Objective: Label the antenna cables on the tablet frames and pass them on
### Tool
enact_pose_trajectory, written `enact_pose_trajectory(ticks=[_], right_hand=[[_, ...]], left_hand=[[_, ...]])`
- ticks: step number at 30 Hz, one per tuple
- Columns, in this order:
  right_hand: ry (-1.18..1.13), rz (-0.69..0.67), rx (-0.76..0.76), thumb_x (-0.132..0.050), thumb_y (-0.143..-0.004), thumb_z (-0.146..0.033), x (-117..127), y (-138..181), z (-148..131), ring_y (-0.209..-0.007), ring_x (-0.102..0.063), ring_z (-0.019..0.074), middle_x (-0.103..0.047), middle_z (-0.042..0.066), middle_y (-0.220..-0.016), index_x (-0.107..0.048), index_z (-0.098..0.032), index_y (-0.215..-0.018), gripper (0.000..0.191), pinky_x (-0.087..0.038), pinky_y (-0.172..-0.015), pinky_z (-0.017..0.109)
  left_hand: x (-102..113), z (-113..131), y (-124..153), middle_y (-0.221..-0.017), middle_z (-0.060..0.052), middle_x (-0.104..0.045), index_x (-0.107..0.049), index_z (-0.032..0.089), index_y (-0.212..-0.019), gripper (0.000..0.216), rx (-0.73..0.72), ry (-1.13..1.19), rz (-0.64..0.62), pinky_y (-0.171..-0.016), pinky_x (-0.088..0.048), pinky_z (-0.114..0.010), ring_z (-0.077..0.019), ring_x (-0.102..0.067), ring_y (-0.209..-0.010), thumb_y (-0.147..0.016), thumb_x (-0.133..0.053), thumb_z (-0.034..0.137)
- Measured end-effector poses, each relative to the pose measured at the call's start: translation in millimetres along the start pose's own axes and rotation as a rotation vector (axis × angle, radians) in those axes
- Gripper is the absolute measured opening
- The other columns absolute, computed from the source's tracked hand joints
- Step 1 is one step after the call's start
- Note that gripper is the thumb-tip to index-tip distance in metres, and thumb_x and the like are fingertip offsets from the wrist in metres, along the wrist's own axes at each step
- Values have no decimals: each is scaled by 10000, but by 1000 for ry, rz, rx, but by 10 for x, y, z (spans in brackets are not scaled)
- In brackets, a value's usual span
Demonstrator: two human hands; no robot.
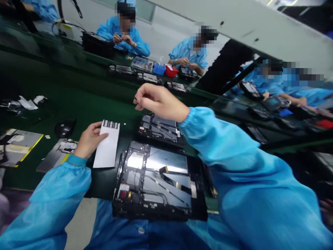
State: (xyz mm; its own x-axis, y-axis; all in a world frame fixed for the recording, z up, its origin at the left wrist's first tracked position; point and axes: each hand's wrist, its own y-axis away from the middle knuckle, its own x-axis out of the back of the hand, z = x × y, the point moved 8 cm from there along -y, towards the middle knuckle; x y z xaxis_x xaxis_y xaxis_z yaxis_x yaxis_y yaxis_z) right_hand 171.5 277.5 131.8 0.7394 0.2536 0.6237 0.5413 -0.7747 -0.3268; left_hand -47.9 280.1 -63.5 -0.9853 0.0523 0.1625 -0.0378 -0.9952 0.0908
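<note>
My left hand (90, 140) grips a white sheet (108, 151) by its left edge, thumb on top. Small black pieces (111, 124) in rows cover the sheet's far end. My right hand (156, 100) is raised to the right of the sheet, fingers curled into a pinch; a tiny dark spot shows at the fingertips, too small to name. Below it lies an opened tablet-like device (160, 128) with bare cables. Closest to my body is a stack of such opened devices (166, 163), its top one showing silver battery panels and a loose flat cable (173, 182).
Left of the sheet are a black computer mouse (65, 128) and grey panels (22, 146) with yellow edges. Across the bench, co-workers in blue (142, 38) handle parts near a blue bin (159, 68) and a red bin (171, 71). More devices (149, 78) line the far shelf.
</note>
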Motion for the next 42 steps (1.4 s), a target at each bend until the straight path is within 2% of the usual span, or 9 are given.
enact_pose_trajectory(ticks=[2,4,7,9,12,16,29,36,42], right_hand=[[63,-36,-32,-518,-917,-95,121,465,-374,-703,-615,106,-606,-6,-787,-538,-168,-866,91,-502,-660,229],[196,-44,-26,-548,-925,-99,58,1009,-766,-732,-614,112,-630,11,-814,-559,-172,-865,95,-521,-679,236],[352,37,-47,-538,-954,-92,-341,1773,-1139,-922,-652,155,-665,86,-993,-586,-160,-953,83,-571,-803,275],[451,173,-75,-542,-959,-94,-649,2142,-1238,-1016,-655,181,-663,124,-1086,-592,-147,-996,82,-583,-866,294],[536,295,-161,-530,-960,-67,-1029,2399,-1227,-1061,-662,200,-674,134,-1118,-599,-137,-1028,120,-588,-922,318],[644,282,-199,-540,-963,-63,-1208,2343,-1217,-1027,-685,229,-699,131,-1091,-618,-124,-1036,123,-603,-920,367],[731,210,-213,-485,-995,-97,-1234,2236,-1178,-929,-698,254,-705,148,-1049,-651,-96,-1021,168,-627,-816,401],[496,291,-296,-555,-978,-141,-1102,2390,-1087,-1049,-683,216,-673,129,-1161,-623,-165,-1108,149,-625,-884,345],[458,328,-302,-585,-952,-125,-1116,2446,-1019,-1027,-688,219,-678,126,-1130,-637,-159,-1053,120,-618,-872,346]], left_hand=[[87,-150,71,-1085,-144,-718,-571,146,-1241,702,-1,-109,50,-925,-547,-572,-344,-687,-1057,-614,-821,337],[138,-142,218,-1270,-183,-645,-611,154,-1196,624,-59,-199,115,-1104,-396,-631,-401,-533,-1307,-622,-819,280],[139,156,679,-1473,-129,-514,-660,201,-1153,393,-232,-278,188,-1241,-206,-558,-350,-316,-1484,-777,-740,281],[67,507,1157,-1416,-77,-574,-677,238,-1124,237,-471,-338,206,-1198,-319,-503,-292,-464,-1390,-888,-661,262],[-224,926,1944,-1136,-24,-709,-688,249,-1042,175,-890,-437,89,-1022,-483,-395,-219,-641,-1138,-886,-702,171],[-612,930,2445,-1103,-45,-719,-686,197,-1064,189,-1043,-467,-179,-1014,-459,-376,-206,-628,-1132,-897,-689,109],[-803,1049,2392,-1054,-36,-727,-725,231,-993,177,-1061,-502,-152,-878,-426,-384,-213,-629,-975,-962,-578,138],[-840,1035,2342,-1116,-41,-707,-705,257,-961,174,-981,-566,-194,-862,-396,-406,-244,-590,-1023,-975,-555,171],[-877,1036,2327,-1147,-49,-691,-689,255,-997,165,-980,-589,-229,-887,-372,-420,-250,-554,-1046,-973,-559,157]])
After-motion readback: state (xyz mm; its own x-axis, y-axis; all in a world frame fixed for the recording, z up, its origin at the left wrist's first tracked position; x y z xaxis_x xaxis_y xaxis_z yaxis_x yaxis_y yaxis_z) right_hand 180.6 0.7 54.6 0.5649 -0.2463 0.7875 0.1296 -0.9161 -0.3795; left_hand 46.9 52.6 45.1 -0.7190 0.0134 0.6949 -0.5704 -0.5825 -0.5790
